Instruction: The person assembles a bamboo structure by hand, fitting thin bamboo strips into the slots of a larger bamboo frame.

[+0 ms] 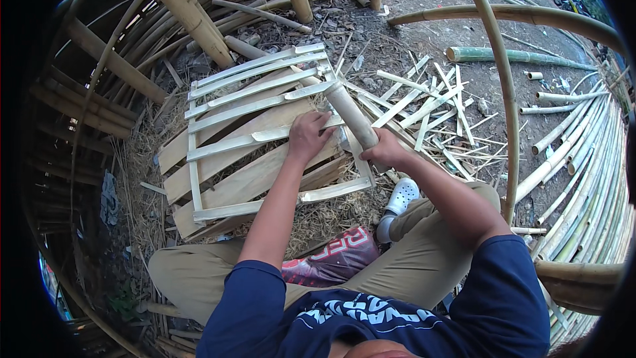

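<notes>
Your right hand [384,150] grasping a bamboo length [351,116], centre, left hand [308,136] at slatted panel [222,148], grip unclear, white-lettered shirt [493,292], bottom.

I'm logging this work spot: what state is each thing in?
Thick bamboo stick: held, tilted
Right hand: closed around the stick
Left hand: fingers bent, grip unclear
Wooden boards: partly covered
Slatted frame: lying over the boards
Bamboo strips: loose, scattered
Bamboo poles: heaped
White clog: worn
Maroon sack: creased, partly hidden
</notes>
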Tool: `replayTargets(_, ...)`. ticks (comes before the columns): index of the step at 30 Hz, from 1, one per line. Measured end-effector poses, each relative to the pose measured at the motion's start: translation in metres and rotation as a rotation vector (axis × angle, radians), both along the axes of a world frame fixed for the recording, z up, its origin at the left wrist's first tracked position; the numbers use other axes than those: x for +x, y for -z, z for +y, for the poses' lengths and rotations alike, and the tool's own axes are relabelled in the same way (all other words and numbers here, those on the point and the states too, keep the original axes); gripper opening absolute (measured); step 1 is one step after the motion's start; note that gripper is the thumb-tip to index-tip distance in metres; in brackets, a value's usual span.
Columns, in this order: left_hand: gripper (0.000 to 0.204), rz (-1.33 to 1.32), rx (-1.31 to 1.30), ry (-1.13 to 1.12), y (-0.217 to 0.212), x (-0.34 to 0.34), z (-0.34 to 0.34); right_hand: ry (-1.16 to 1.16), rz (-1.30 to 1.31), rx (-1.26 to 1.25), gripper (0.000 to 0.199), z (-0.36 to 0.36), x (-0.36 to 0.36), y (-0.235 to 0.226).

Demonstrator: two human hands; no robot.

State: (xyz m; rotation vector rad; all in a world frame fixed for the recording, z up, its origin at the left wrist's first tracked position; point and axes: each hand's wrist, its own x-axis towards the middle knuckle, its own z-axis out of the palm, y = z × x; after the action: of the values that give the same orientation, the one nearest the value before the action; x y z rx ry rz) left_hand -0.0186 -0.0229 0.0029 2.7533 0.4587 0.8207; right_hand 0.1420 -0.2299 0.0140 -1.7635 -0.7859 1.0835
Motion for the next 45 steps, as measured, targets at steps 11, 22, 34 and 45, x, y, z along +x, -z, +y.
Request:
replayTargets(11, 0.038, -0.038, -0.041, 0.057, -0.002, 0.007, 0.000, 0.046, -0.040, 0.013, 0.052, 0.004, -0.005, 0.007)
replayTargets(22, 0.028, -0.096, -0.064, -0.002, 0.000, 0.009, -0.010, 0.030, -0.009, -0.019, 0.045, 0.005, 0.000, 0.005)
replayTargets(34, 0.019, -0.108, -0.098, 0.032, 0.006, 0.012, -0.007, 0.003, 0.065, -0.046, 0.052, 0.005, 0.008, 0.009)
replayTargets(45, 0.032, -0.088, 0.004, 0.032, -0.007, 0.009, -0.019, 0.046, 0.114, -0.019, 0.051, 0.001, 0.006, -0.005)
